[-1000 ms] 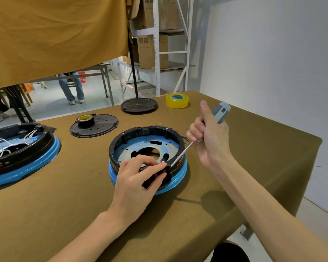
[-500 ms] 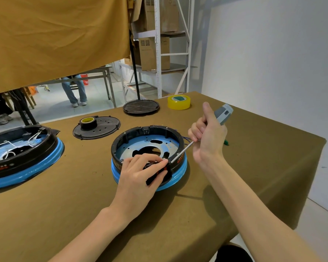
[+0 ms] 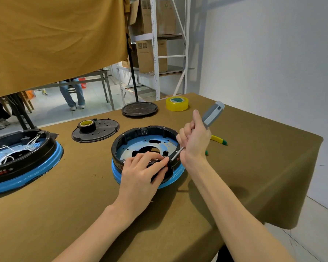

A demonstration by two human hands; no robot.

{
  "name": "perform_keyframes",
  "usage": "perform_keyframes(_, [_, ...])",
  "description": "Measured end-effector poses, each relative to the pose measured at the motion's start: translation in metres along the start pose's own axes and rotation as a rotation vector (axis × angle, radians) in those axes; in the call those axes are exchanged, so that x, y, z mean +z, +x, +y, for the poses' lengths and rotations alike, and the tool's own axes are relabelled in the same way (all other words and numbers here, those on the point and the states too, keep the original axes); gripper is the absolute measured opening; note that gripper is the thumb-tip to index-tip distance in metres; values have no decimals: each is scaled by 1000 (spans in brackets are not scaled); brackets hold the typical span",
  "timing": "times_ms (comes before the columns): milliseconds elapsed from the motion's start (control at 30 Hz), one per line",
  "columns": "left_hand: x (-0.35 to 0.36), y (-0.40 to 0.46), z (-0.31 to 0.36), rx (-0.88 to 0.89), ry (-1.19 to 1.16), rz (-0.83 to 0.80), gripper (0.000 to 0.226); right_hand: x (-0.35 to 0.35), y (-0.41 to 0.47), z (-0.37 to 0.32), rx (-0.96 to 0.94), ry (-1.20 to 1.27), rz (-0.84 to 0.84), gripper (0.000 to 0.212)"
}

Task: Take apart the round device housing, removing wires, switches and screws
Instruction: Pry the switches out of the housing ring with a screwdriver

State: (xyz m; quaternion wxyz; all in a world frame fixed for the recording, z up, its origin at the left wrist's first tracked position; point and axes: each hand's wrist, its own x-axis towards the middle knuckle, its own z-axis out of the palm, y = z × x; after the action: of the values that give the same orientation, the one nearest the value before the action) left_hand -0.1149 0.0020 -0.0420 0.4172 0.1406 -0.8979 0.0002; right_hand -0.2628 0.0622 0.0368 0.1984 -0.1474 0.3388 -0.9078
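A: Grip first. Right hand (image 3: pixel 194 140) is wrapped around the grey-handled screwdriver (image 3: pixel 210 115), thumb up along the handle, shaft slanting down toward 7 o'clock.

B: Tip location?

A: At the near rim of the round housing (image 3: pixel 146 146), about 5 o'clock on the ring. The tip itself is hidden behind the left hand (image 3: pixel 142 173), so I cannot tell whether it sits in a screw head.

B: Left hand?

A: Fingers curled, pinching a small black part (image 3: pixel 154 164) on the rim, likely a switch block.

B: Any change over the last second?

A: Little. The right hand has shifted slightly and the handle angle looks a touch different; the left pinch is unchanged. My reading: a screw being turned out, not yet free.

B: Surroundings?

A: Housing sits mid-table on the olive cloth (image 3: pixel 254 167). Detached black cover (image 3: pixel 96 131) at 11 o'clock, yellow tape roll (image 3: pixel 177 104) at 1 o'clock, a second housing with white wires (image 3: pixel 21 154) at 9 o'clock.
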Motion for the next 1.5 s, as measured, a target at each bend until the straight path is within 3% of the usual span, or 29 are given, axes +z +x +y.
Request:
perform_keyframes(167, [3,1,3,-29,3,10,31,3,-10,14,-119,-94,-35,36])
perform_keyframes(433, [4,-1,1,-28,-17,20,32,-9,6,15,44,102,142,37])
perform_keyframes(800, [4,0,2,-57,-33,28,30,2,3,21,-22,-41,3,42])
perform_keyframes(967, [3,0,3,-80,-64,39,28,3,13,19,120,-32,91,35])
perform_keyframes(1233, [4,1,3,-102,-74,54,27,14,14,22,176,-145,52,25])
perform_keyframes(1367, [4,3,4,-107,-85,57,26,12,8,28,97,-202,-37,36])
perform_keyframes(1500, [3,4,5,-127,-94,52,26,13,14,30,94,-231,63,32])
